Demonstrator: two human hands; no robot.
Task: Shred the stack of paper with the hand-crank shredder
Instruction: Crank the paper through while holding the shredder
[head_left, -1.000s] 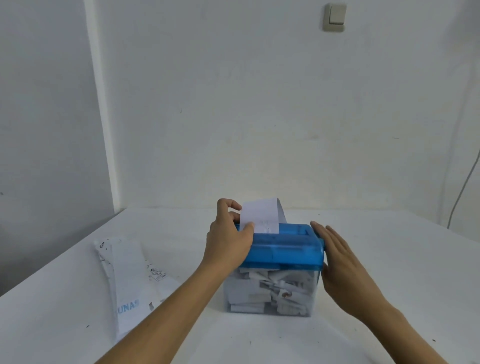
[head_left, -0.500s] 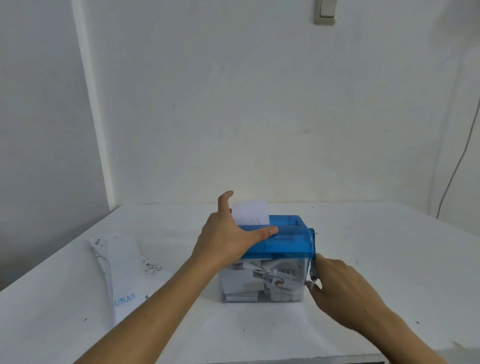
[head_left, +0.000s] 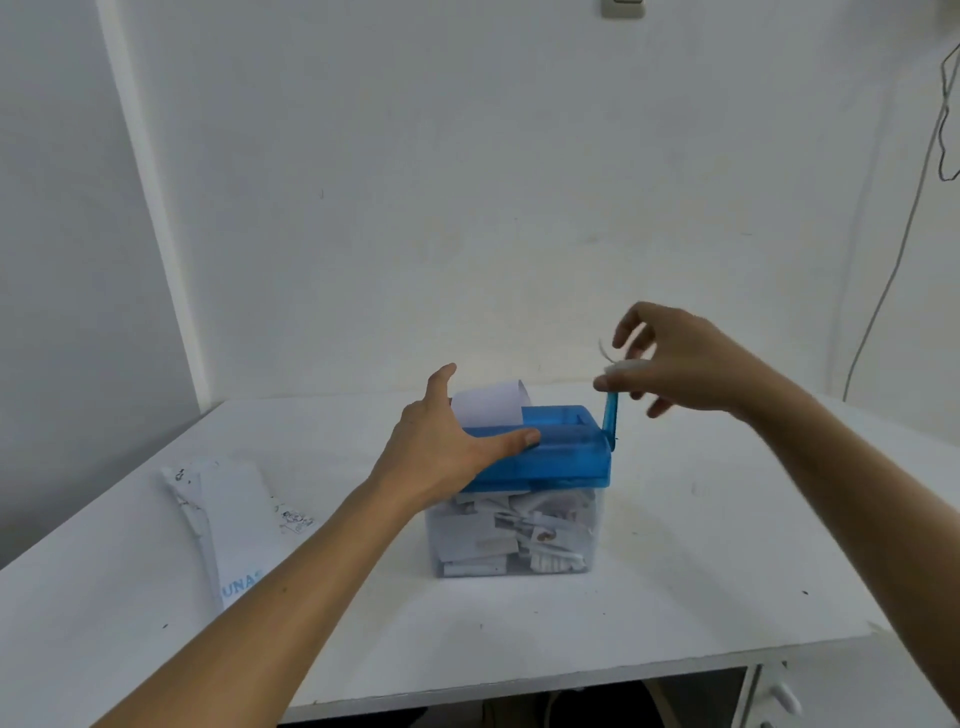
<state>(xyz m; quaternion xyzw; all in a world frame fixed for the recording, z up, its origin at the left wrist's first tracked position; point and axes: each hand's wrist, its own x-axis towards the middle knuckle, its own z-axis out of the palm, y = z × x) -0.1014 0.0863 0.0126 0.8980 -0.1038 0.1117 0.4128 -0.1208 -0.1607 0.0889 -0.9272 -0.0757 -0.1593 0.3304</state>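
Paper stack (head_left: 239, 514) lies flat on table (head_left: 675, 571), well left of the left fingers. Shredder (head_left: 550, 467) stands centre, bin (head_left: 514, 540) packed with shreds. Left hand (head_left: 436, 447) lies flat on shredder's top, fingers straight and spread, pressing, gripping nothing. Sheet (head_left: 491, 408) stands in slot between left thumb and index. Crank (head_left: 610, 413) is upright; right hand (head_left: 680, 364), blurred, pinches its white knob.
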